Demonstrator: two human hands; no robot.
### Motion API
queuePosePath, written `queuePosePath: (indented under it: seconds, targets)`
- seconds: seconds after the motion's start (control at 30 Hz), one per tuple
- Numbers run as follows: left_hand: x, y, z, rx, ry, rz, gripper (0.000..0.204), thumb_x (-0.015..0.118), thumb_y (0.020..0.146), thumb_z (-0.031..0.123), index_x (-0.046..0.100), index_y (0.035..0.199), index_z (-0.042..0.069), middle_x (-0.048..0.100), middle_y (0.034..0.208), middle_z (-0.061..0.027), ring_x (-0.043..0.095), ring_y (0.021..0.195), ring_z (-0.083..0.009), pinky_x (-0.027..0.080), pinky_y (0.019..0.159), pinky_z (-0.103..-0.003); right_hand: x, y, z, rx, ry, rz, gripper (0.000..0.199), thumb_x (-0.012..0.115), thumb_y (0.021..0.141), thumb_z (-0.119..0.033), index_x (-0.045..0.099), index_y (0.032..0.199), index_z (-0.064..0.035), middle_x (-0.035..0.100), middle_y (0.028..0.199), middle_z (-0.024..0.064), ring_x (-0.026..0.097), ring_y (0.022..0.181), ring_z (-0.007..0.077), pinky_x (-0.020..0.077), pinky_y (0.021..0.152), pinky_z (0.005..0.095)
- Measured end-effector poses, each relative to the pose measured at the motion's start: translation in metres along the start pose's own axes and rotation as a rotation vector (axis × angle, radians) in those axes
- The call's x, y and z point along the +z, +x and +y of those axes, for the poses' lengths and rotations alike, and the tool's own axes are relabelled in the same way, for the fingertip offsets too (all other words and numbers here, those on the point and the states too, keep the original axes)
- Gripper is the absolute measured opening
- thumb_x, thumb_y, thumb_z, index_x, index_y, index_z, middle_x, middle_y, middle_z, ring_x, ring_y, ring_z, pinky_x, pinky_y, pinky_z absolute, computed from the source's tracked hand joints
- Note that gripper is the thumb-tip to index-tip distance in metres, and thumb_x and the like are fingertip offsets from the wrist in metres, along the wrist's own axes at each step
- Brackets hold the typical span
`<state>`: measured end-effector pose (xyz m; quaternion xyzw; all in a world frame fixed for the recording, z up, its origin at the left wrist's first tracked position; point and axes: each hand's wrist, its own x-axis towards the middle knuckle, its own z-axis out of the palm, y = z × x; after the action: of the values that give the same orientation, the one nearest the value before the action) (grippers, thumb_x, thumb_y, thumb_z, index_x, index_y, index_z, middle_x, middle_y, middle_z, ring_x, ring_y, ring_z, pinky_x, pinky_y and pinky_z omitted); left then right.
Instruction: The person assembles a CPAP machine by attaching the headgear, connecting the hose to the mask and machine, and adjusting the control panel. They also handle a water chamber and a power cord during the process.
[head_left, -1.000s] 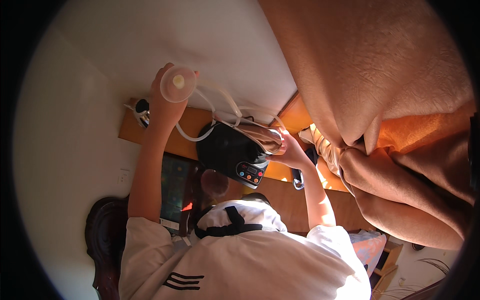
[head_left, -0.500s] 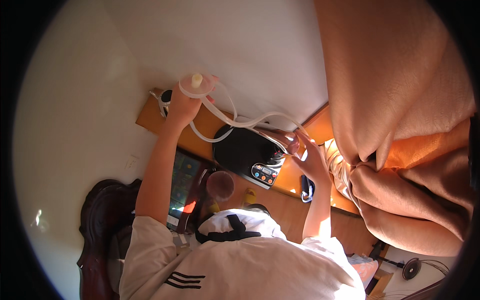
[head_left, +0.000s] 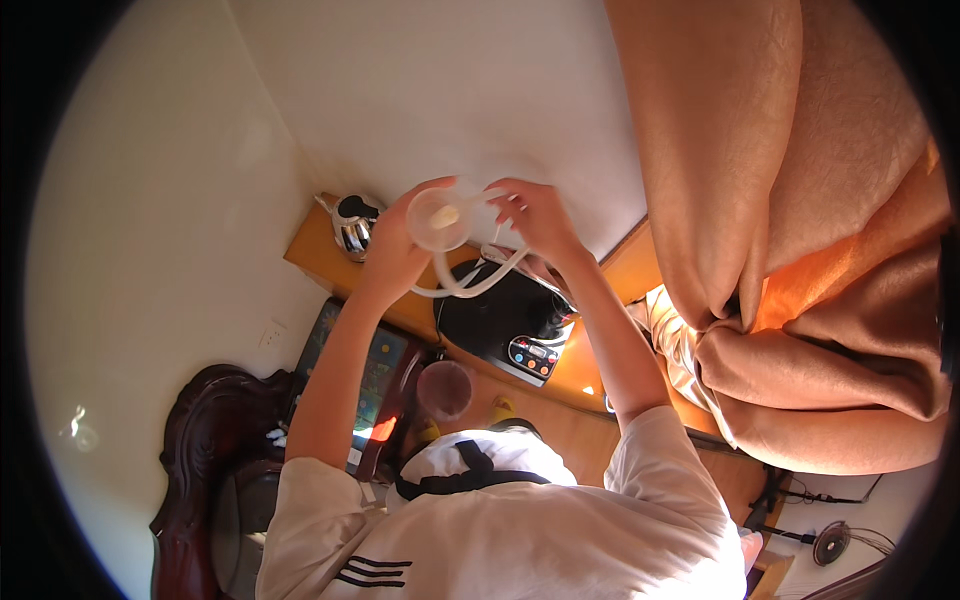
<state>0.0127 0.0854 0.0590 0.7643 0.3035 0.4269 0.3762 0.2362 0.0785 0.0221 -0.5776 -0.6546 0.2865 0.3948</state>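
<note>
A translucent round lid (head_left: 427,217) with a pale yellowish knob in its middle is gripped at its rim by my left hand (head_left: 393,243). Whitish flexible tubing (head_left: 482,287) hangs from it in a loop. At the lid's right, my right hand (head_left: 541,222) pinches a stretch of this tubing between bent fingers. Both hands are raised above a black appliance (head_left: 485,318), whose front panel (head_left: 533,354) carries a small display and coloured buttons. The appliance stands on an orange-brown wooden counter (head_left: 585,378).
A shiny kettle (head_left: 352,238) with a black top stands at the counter's left end. Below are a round pinkish bin (head_left: 444,391) and a carved dark wooden chair (head_left: 190,440). Brown curtains (head_left: 710,150) hang at the right, against the counter.
My right hand has moved up and left, from beside the appliance to the tubing near the lid. My left hand has shifted right and slightly down with the lid, and the tubing now hangs in a tighter loop.
</note>
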Motion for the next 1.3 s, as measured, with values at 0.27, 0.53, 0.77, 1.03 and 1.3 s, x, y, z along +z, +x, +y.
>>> queuePosePath:
  seconds: [0.27, 0.53, 0.77, 1.03, 1.3]
  targets:
    - [-0.025, -0.099, -0.089, 0.003, 0.265, 0.147, 0.013, 0.062, 0.091, 0.01, 0.065, 0.099, 0.0, 0.065, 0.095, -0.0064, 0.063, 0.088, -0.0185, 0.049, 0.079, -0.029, -0.045, -0.036, -0.075, -0.429, 0.227, 0.836, 0.017, 0.052, 0.096, -0.002, 0.066, 0.106, -0.0001, 0.07, 0.099, 0.0094, 0.066, 0.073, 0.0151, 0.0556, 0.07, 0.028]
    - [0.01, -0.138, -0.122, -0.95, -1.146, 0.177, 0.052, 0.049, 0.097, 0.05, 0.056, 0.12, 0.004, 0.064, 0.083, -0.0088, 0.066, 0.088, -0.0266, 0.055, 0.078, -0.038, -0.049, -0.058, -0.078, -0.473, 0.228, 0.79, 0.016, 0.051, 0.097, -0.003, 0.063, 0.108, 0.0012, 0.068, 0.106, 0.0159, 0.067, 0.078, 0.0181, 0.0559, 0.077, 0.03]
    - [0.04, -0.121, -0.157, -0.934, -1.48, 0.347, 0.051, 0.047, 0.1, 0.037, 0.044, 0.132, -0.003, 0.054, 0.122, -0.0168, 0.048, 0.125, -0.0315, 0.042, 0.103, -0.044, -0.048, -0.076, -0.072, -0.451, 0.215, 0.778, 0.015, 0.051, 0.097, 0.0, 0.063, 0.105, 0.0023, 0.066, 0.11, 0.0185, 0.067, 0.082, 0.0195, 0.0566, 0.081, 0.0332]
    - [0.067, -0.093, -0.158, -1.201, -1.439, 0.43, 0.063, 0.051, 0.098, 0.026, 0.021, 0.14, -0.011, 0.023, 0.149, -0.0227, 0.042, 0.129, -0.0436, 0.037, 0.107, -0.054, -0.035, -0.109, -0.06, -0.603, 0.102, 0.696, 0.015, 0.053, 0.09, 0.009, 0.062, 0.1, 0.0034, 0.067, 0.107, 0.0202, 0.066, 0.097, 0.0264, 0.0558, 0.079, 0.0344]
    - [0.077, -0.106, -0.152, -0.861, -0.476, -0.022, 0.039, 0.061, 0.093, 0.028, 0.051, 0.119, 0.001, 0.05, 0.113, -0.0096, 0.063, 0.08, -0.0251, 0.056, 0.072, -0.039, -0.044, -0.106, -0.052, -0.539, 0.044, 0.826, 0.017, 0.053, 0.09, 0.008, 0.063, 0.102, 0.0035, 0.065, 0.11, 0.0202, 0.065, 0.095, 0.0266, 0.0547, 0.082, 0.0346]
